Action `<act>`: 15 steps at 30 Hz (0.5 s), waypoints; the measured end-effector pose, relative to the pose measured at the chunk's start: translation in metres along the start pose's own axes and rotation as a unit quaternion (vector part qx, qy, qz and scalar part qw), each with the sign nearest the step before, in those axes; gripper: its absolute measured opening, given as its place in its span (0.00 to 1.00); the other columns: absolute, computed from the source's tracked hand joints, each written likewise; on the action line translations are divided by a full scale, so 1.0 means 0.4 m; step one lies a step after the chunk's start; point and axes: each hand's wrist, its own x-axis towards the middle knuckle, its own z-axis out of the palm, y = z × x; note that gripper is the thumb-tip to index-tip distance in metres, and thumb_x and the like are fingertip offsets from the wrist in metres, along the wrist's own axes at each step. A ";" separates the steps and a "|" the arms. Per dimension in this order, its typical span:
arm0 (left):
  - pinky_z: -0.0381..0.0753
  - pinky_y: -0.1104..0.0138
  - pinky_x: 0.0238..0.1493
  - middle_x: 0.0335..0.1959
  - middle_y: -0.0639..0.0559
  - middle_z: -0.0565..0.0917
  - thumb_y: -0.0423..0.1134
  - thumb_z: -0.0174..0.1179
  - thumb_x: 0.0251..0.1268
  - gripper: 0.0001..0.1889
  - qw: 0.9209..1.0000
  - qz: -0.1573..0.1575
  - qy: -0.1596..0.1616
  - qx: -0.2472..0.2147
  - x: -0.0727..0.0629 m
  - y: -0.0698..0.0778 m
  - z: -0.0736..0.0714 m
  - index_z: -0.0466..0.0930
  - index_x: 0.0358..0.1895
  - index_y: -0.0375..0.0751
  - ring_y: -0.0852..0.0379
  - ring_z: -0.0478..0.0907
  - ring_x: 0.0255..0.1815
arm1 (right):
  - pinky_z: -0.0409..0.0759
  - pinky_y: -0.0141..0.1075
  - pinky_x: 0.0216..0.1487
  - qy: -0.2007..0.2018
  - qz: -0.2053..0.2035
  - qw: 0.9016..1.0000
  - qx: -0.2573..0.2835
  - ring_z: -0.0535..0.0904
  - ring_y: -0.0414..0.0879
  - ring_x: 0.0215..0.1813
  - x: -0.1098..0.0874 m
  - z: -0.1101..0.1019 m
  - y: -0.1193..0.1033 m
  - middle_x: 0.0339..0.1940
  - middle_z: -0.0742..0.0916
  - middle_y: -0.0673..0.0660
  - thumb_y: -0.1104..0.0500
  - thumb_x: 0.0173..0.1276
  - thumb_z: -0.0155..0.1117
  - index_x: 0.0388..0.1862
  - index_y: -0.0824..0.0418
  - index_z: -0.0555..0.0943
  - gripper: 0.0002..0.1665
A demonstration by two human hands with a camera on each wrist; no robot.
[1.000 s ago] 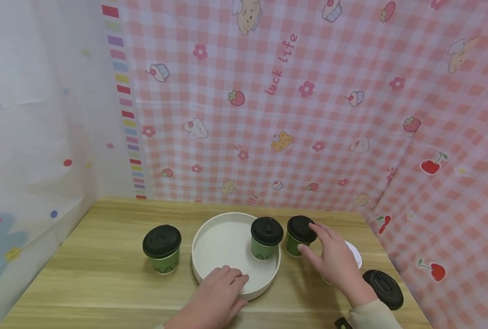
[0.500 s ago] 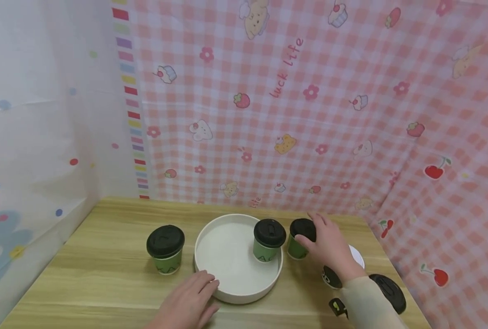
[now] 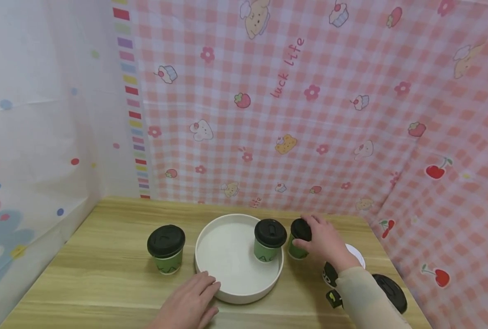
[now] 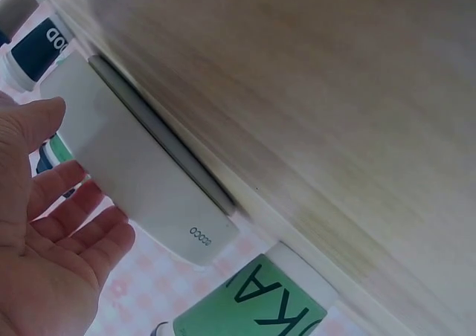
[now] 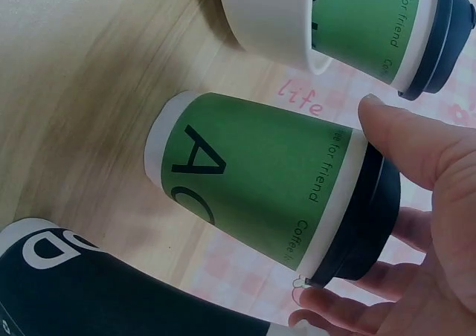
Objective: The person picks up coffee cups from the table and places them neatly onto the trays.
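My right hand grips the black lid of a green paper coffee cup from above. The cup is upright, just right of a round white tray. In the right wrist view, the thumb is at one side of the lid and the fingers are behind the other. My left hand is at the tray's front left rim, fingers loosely extended; its wrist view shows the fingertips beside the tray wall. A second lidded green cup stands inside the tray, at its right side.
Left of the tray stands another lidded green cup. Partly hidden behind my right forearm are a dark cup with white letters, a white round thing, a black lid and a small black item. Patterned cloth hangs behind the table.
My right hand has closed in around the cup's lid. My left hand has shifted left along the tray's front rim. The view has tilted slightly; the cups stay in place.
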 end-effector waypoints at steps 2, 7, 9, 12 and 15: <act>0.86 0.56 0.66 0.55 0.51 0.84 0.50 0.75 0.65 0.24 1.000 -0.005 -0.013 -0.007 0.001 0.001 -0.002 0.85 0.59 0.41 0.52 0.82 0.61 | 0.75 0.73 0.69 -0.003 0.001 1.000 0.001 0.69 0.80 0.75 0.000 0.002 0.002 0.79 0.72 0.74 0.41 0.69 0.76 0.81 0.61 0.69 0.49; 0.85 0.55 0.68 0.57 0.51 0.84 0.50 0.73 0.68 0.24 0.999 -0.019 -0.039 -0.023 0.002 0.002 -0.007 0.84 0.60 0.40 0.50 0.82 0.64 | 0.77 0.72 0.68 -0.008 0.003 1.000 0.003 0.72 0.78 0.74 0.001 0.001 0.001 0.77 0.74 0.75 0.40 0.70 0.75 0.81 0.62 0.69 0.49; 0.85 0.55 0.68 0.57 0.51 0.85 0.50 0.73 0.67 0.24 0.999 -0.018 -0.034 -0.021 0.001 0.002 -0.005 0.85 0.60 0.40 0.50 0.82 0.64 | 0.77 0.72 0.68 -0.009 0.005 1.000 0.005 0.72 0.77 0.74 0.002 0.001 0.002 0.77 0.74 0.75 0.40 0.70 0.74 0.81 0.61 0.69 0.49; 0.85 0.55 0.68 0.56 0.51 0.85 0.50 0.74 0.66 0.25 0.999 -0.016 -0.024 -0.018 -0.001 0.003 -0.002 0.85 0.59 0.40 0.50 0.82 0.63 | 0.77 0.72 0.68 -0.006 0.004 1.000 0.005 0.72 0.77 0.74 0.001 0.004 0.004 0.77 0.74 0.75 0.41 0.71 0.74 0.81 0.61 0.68 0.48; 0.85 0.56 0.67 0.56 0.51 0.85 0.50 0.75 0.64 0.25 1.000 -0.014 -0.018 -0.012 -0.003 0.004 0.000 0.85 0.59 0.41 0.50 0.82 0.63 | 0.77 0.72 0.68 -0.003 0.004 1.000 0.004 0.73 0.77 0.74 0.000 0.007 0.005 0.77 0.75 0.74 0.41 0.70 0.75 0.81 0.61 0.68 0.49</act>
